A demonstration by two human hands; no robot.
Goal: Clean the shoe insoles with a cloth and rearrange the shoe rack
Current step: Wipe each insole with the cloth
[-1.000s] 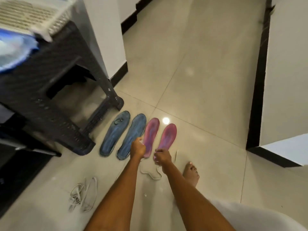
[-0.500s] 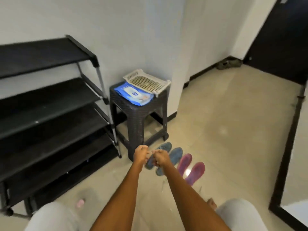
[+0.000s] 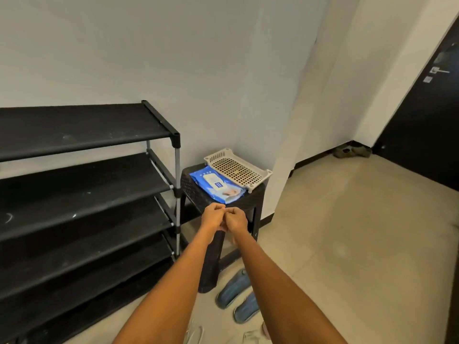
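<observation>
My left hand and my right hand are closed into fists that touch each other in front of the dark stool; nothing shows in either. Two blue insoles lie side by side on the floor below my right forearm. A sliver of a pink insole peeks out at the bottom edge. The black shoe rack stands on the left with bare shelves. A blue pack of wipes lies on the stool, just beyond my hands.
A white perforated tray rests on the stool beside the wipes. White laces lie on the floor at the bottom. A pair of shoes sits by the far wall near a dark door.
I have risen from the insoles and my view has lifted toward the rack and stool. My hands left the pink insoles and came together as fists.
</observation>
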